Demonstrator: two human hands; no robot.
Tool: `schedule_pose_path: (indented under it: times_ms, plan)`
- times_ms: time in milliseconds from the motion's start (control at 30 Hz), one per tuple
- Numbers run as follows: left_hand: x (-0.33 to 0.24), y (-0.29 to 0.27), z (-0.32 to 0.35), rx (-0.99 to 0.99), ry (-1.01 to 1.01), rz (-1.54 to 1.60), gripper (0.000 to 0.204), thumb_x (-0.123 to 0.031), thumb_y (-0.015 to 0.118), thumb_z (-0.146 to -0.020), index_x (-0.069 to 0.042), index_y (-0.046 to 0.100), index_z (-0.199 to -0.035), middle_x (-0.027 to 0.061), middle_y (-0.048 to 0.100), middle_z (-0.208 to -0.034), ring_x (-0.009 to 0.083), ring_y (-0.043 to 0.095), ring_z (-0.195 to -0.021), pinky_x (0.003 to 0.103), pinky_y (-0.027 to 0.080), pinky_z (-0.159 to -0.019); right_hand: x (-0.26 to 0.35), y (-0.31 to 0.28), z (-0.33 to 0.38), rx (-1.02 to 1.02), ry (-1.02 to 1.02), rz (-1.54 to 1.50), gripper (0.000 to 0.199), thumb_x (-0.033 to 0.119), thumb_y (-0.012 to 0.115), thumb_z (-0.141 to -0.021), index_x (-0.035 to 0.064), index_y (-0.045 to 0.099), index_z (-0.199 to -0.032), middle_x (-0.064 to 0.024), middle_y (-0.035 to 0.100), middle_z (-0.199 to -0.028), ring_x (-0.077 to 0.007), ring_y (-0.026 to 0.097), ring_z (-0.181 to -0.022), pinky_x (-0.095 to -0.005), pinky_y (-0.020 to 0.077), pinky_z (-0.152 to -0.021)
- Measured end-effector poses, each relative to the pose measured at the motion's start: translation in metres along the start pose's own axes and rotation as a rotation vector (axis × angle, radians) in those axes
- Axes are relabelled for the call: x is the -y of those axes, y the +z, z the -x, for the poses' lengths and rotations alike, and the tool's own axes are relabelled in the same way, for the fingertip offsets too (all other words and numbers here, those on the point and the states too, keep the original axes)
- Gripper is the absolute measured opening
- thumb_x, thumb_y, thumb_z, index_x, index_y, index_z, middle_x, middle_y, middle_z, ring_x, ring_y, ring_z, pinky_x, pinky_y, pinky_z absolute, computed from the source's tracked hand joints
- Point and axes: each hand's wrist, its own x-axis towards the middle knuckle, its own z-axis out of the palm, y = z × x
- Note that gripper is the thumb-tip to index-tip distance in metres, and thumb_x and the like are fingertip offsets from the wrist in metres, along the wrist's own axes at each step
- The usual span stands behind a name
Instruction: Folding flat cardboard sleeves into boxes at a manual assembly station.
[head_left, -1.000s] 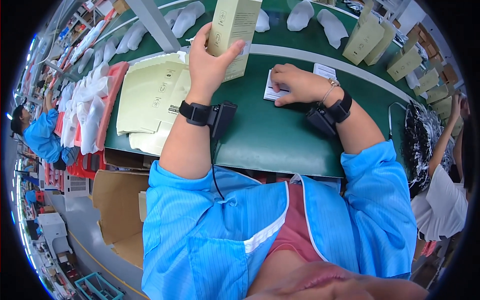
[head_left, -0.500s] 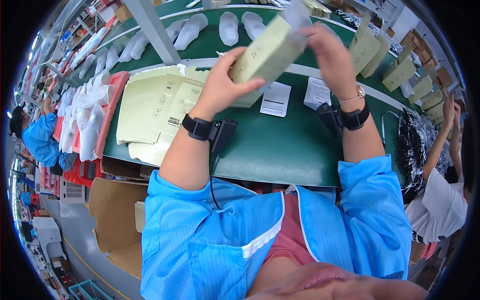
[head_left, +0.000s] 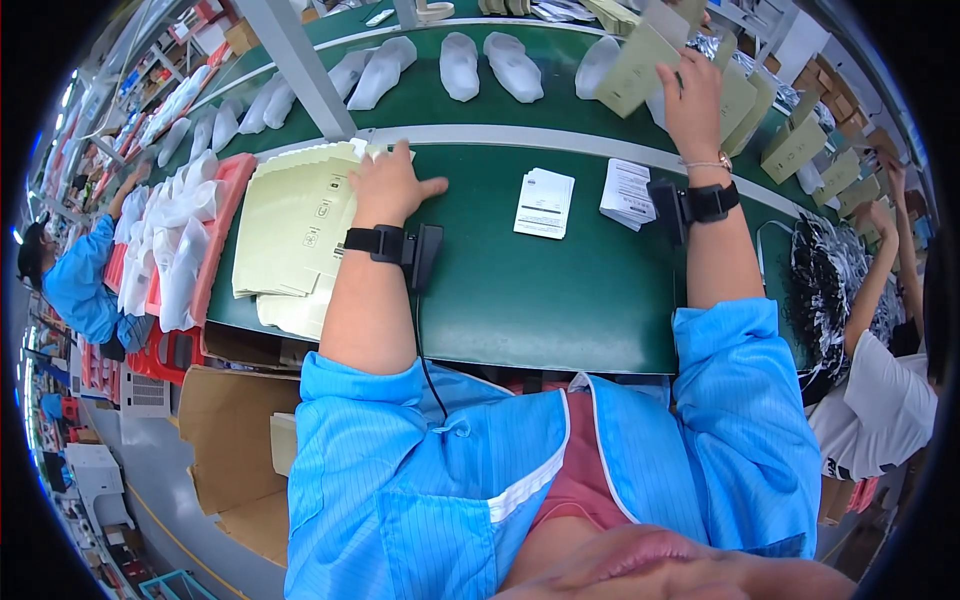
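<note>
My left hand (head_left: 388,187) is spread with nothing in it, at the right edge of a stack of flat, pale yellow-green cartons (head_left: 285,225). Out at the far belt, my right hand (head_left: 697,105) has its fingers apart beside an upright pale yellow-green box (head_left: 638,66) with its flap raised. Whether the fingertips touch that box I cannot tell. Between my arms, one pile of white printed leaflets (head_left: 545,203) lies on the green table (head_left: 520,310). A second leaflet pile (head_left: 628,190) sits near my right wrist.
White bagged objects (head_left: 460,66) line the green belt beyond a metal rail (head_left: 500,136). More boxes (head_left: 795,150) stand at right, beside a black-and-white stringy bundle (head_left: 840,280). A pink tray (head_left: 228,205) of white bagged pieces and a grey post (head_left: 300,70) are at left. Co-workers flank both sides.
The box has gone from between my hands to the far belt at upper right. My left hand has let go and moved left to the cartons; my right hand has reached farther out.
</note>
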Motion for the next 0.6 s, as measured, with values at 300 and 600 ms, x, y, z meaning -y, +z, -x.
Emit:
schedule_pose_path:
  times_ms: [300, 600]
  plan:
    - [-0.007, -0.002, -0.001, -0.009, 0.14, 0.134, 0.06, -0.022, 0.076, -0.072, -0.017, 0.049, -0.126, 0.016, 0.056, -0.107, 0.032, 0.054, -0.104, 0.037, 0.045, -0.088, 0.028, 0.01, 0.008, -0.077, -0.035, 0.02, 0.046, 0.018, 0.063, -0.083, 0.0039, 0.046, -0.124, -0.0143, 0.048, -0.122, -0.0315, 0.049, -0.108, -0.0379, 0.0399, -0.093]
    - [-0.045, -0.033, 0.021, -0.086, 0.487, 0.912, 0.073, -0.021, 0.08, -0.061, -0.017, 0.048, -0.127, 0.0168, 0.051, -0.115, 0.0348, 0.05, -0.105, 0.043, 0.04, -0.092, 0.145, 0.005, 0.035, 0.904, 0.612, -1.382, 0.041, 0.018, 0.063, -0.086, 0.0008, 0.049, -0.12, -0.0096, 0.056, -0.108, -0.0163, 0.059, -0.087, -0.0281, 0.0522, -0.066]
